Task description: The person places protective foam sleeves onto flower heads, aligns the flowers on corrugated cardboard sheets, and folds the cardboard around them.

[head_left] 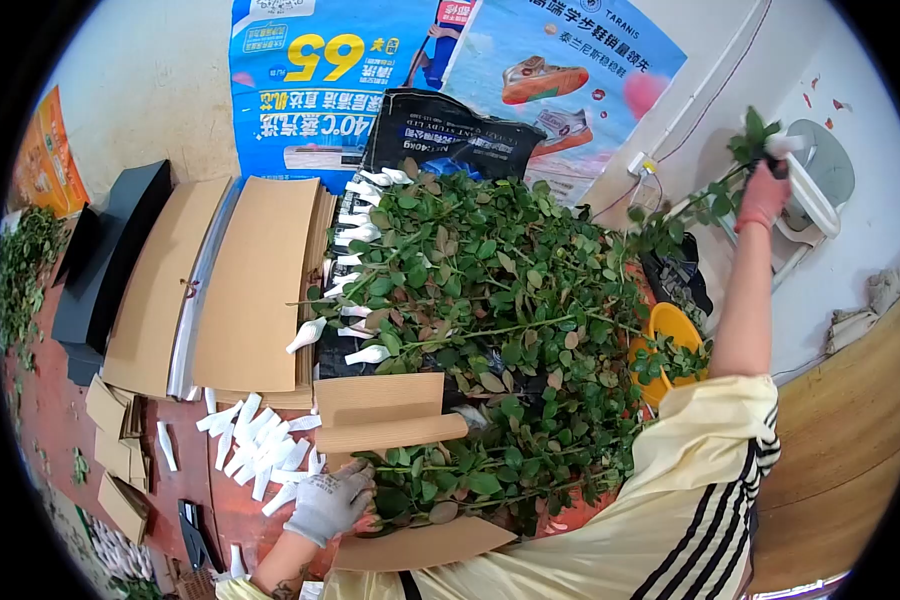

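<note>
My right hand (763, 195), in a reddish glove with dark fingertips, is raised at the upper right. It is closed on a leafy stem (705, 200), probably a rose, with a white tip beside the fingers. My left hand (328, 502), in a pale grey glove, rests low on the table with fingers stretched toward the nearest leaves; nothing shows in its grip. Many leafy stems (490, 270) lie in a pile between the hands, white sleeves (368, 354) on their left ends. Loose white sleeves (265, 440) are heaped just above my left hand.
Stacked cardboard sheets (260, 290) stand left of the pile. A bent cardboard piece (380, 400) lies on it. A stapler (198, 535) and small card pieces (120, 455) are at lower left. A yellow bucket (673, 330) and a white chair (815, 195) stand at right.
</note>
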Available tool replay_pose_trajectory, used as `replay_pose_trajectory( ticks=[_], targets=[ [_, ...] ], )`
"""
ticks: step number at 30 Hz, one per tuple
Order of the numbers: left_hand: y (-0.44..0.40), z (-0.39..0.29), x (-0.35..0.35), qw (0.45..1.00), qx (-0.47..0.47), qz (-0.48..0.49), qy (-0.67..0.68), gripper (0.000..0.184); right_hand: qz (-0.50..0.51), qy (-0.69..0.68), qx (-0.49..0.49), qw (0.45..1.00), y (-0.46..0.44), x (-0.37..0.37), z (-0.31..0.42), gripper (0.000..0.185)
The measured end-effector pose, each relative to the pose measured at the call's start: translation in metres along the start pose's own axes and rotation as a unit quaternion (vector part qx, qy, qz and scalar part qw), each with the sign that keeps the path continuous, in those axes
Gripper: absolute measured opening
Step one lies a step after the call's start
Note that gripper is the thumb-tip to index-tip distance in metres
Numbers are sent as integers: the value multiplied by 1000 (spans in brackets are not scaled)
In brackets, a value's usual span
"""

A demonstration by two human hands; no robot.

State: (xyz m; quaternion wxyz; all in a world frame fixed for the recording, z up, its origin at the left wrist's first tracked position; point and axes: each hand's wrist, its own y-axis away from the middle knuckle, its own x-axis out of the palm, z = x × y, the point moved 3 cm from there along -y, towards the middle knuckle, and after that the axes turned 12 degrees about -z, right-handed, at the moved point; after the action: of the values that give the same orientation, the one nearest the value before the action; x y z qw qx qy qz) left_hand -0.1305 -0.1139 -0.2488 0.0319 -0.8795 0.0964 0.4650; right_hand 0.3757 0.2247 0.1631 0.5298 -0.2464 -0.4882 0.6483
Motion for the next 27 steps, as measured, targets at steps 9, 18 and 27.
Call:
replay_pose_trajectory(
  ticks=[9, 18, 27],
  targets=[
    [-9, -13, -17, 998, -3, 22, -51, 37, 207, -378, 6, 902, 197, -134, 208, 43],
    [-6, -3, 4, 996, 49, -55, -52, 39, 293, -471, 25, 832, 267, -160, 234, 32],
    [-11, -6, 1, 998, 39, -33, -45, 43, 266, -463, 158, 830, 268, -166, 230, 37]
  ],
)
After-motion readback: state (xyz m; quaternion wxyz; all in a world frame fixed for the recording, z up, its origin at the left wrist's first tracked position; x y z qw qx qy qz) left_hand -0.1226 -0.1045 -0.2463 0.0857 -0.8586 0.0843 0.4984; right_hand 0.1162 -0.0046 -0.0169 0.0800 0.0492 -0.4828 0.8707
